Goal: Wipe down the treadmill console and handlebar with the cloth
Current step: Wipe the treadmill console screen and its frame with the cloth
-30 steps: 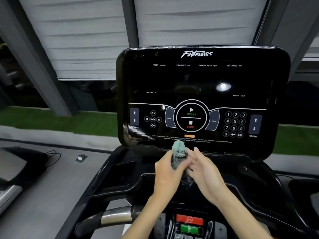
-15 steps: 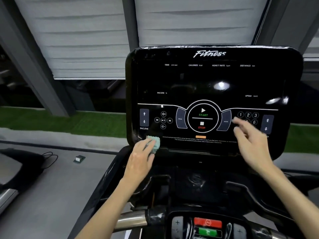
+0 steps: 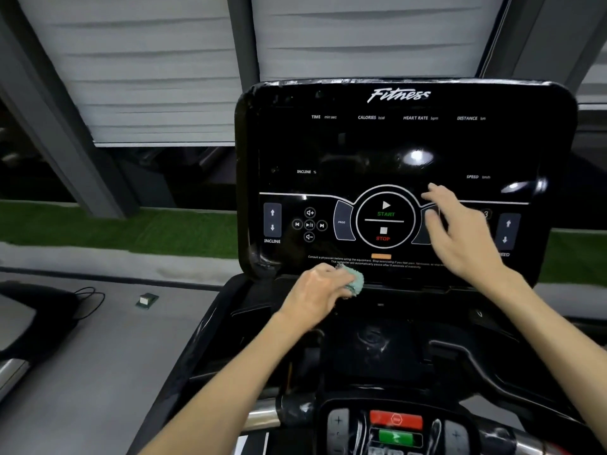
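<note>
At centre frame, a left hand point(image 3: 323, 287) closed around a balled cloth point(image 3: 354, 281) rubbed the console point(image 3: 404, 142) bottom edge; the right hand point(image 3: 460, 231) spread open, holding nothing (handlebar point(image 3: 262, 418), lower frame, apparently unwiped).

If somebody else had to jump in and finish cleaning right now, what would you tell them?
Left hand: closed around the bunched green cloth, pressing it at the bottom edge of the treadmill console, just under the small warning text.
Right hand: open and empty, fingers spread over the right side of the console, covering the number keys next to the START/STOP dial.
Done: I cannot tell how much is already clean; the cloth is low on the panel.
Left: the rest of the console face, then the handlebar at the bottom of the view, which the cloth is not touching.
</note>
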### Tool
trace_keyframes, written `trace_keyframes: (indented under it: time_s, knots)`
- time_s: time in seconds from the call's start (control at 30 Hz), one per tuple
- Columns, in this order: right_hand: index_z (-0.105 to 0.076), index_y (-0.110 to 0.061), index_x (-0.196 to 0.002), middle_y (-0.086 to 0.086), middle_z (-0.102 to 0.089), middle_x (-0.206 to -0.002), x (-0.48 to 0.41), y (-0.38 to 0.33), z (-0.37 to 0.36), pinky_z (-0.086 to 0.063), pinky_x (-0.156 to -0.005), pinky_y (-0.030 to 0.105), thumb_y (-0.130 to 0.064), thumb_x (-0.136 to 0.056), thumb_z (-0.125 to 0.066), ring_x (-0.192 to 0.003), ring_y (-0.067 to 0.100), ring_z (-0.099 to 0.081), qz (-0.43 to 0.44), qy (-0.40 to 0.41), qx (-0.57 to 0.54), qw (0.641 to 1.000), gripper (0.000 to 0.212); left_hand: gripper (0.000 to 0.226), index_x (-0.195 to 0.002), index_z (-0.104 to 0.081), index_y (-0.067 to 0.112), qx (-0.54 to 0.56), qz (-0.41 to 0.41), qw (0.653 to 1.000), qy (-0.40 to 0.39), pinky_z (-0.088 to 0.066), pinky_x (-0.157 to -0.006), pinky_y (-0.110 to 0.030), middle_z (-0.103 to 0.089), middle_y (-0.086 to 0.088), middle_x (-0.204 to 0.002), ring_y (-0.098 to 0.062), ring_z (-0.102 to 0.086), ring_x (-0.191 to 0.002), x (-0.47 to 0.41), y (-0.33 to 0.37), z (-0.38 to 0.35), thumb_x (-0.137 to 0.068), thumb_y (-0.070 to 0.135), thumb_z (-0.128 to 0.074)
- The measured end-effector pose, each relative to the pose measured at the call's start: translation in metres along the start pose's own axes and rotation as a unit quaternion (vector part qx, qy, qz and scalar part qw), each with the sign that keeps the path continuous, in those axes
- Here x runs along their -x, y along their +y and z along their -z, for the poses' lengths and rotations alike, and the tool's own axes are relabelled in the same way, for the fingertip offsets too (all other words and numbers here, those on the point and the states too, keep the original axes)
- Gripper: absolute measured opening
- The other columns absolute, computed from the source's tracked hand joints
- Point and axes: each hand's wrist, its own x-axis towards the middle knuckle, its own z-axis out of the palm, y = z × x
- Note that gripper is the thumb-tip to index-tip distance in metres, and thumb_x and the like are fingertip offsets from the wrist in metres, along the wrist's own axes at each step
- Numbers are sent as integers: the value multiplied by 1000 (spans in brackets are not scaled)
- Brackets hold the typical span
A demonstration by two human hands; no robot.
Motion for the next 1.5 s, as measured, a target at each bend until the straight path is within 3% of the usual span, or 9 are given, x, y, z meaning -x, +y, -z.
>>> trace_keyframes:
  time_s: [0.07, 0.2, 0.3, 0.47, 0.63, 0.87, 1.1, 1.37, 1.5]
  knots:
    - [-45, -4, -140, 11, -36, -153, -6, 9, -6, -20, -115, 30, -11, -99, -45, -143, 21, -29, 56, -17, 63, 996, 41, 21, -97, -68, 10, -18, 0, 1000, -14, -57, -67, -35, -69, -3, -82, -20, -63, -85, 2, -3, 1, -86, 25, -58]
    - [-28, -4, -149, 11, -21, -159, -20, 36, -4, -13, -119, 46, -26, -100, -31, -148, 25, -12, 123, -37, 207, 970, 54, 21, -100, -68, 12, -66, 0, 997, 26, -57, -67, -29, -68, 1, -89, -15, -62, -89, 20, -24, 19, -88, 28, -59]
    - [-21, -4, -151, 12, -18, -159, -33, 50, 3, -15, -117, 48, -32, -100, -24, -148, 27, -13, 134, -48, 266, 953, 58, 14, -94, -67, 12, -90, 7, 995, 49, -57, -61, -27, -67, 3, -83, -15, -63, -84, 18, -19, 8, -82, 11, -74]
    - [-15, -3, -152, 14, -14, -160, -46, 66, -2, -16, -118, 46, -32, -101, -19, -147, 30, -14, 167, -54, 306, 936, 59, 12, -92, -60, 18, -58, -22, 998, 22, -48, -48, -27, -61, 0, -71, -19, -60, -61, -15, 23, -36, -86, 18, -70]
    - [-17, -3, -151, 14, -16, -160, -50, 78, -8, -15, -117, 44, -31, -101, -23, -147, 29, -15, 195, -30, 308, 931, 58, 13, -101, -56, 21, -56, -24, 998, -30, -54, -54, -40, -64, -4, -80, -26, -63, -68, -36, 49, -68, -90, 19, -62]
    - [-19, -3, -152, 13, -16, -160, -52, 85, -14, -14, -117, 43, -30, -101, -27, -147, 29, -16, 222, 3, 306, 926, 58, 21, -92, -58, 19, -83, -64, 994, 41, -53, -46, -32, -67, 0, -73, -19, -64, -57, -19, 12, -41, -87, 37, -50]
    - [-22, -3, -151, 14, -19, -159, -52, 86, -15, -15, -117, 42, -28, -101, -28, -147, 29, -19, 239, 34, 303, 922, 57, 22, -81, -61, 10, -61, -72, 995, 24, -48, -42, -32, -63, -7, -65, -30, -61, -51, -71, 84, -111, -87, 31, -59]
    - [-20, -4, -152, 13, -17, -160, -53, 88, -16, -13, -119, 41, -28, -102, -31, -148, 28, -15, 244, 41, 317, 916, 56, 18, -90, -55, 16, -41, -142, 988, 38, -48, -42, -31, -64, 3, -71, -19, -61, -57, -60, 56, -92, -90, 33, -48]
    - [-20, -4, -152, 13, -18, -159, -52, 90, -16, -15, -119, 41, -28, -102, -31, -148, 28, -16, 245, 44, 321, 914, 56, 18, -100, -47, 20, -2, -97, 995, 0, -54, -52, -39, -66, -5, -78, -27, -65, -65, -71, 81, -119, -95, 36, -42]
